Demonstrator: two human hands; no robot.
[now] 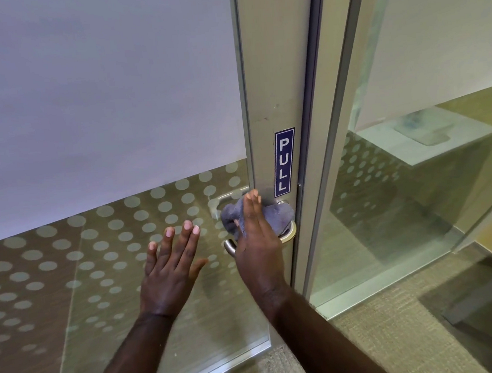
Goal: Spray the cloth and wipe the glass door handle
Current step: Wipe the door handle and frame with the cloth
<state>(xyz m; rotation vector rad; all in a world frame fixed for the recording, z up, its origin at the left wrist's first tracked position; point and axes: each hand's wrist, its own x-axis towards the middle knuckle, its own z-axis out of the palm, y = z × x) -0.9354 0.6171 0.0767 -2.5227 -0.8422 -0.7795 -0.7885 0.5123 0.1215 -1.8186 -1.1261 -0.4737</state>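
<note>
A grey-blue cloth is bunched over the metal lever handle of the glass door. My right hand presses the cloth against the handle, fingers extended upward along the door frame. Only the handle's rounded left end and a bit of its base on the right show past the cloth and hand. My left hand lies flat against the glass to the left of the handle, fingers spread, holding nothing. No spray bottle is in view.
The door's aluminium frame carries a blue PULL sticker. The glass pane has a frosted upper band and dots below. A fixed glass panel stands to the right, with a white box behind it. Carpet covers the floor.
</note>
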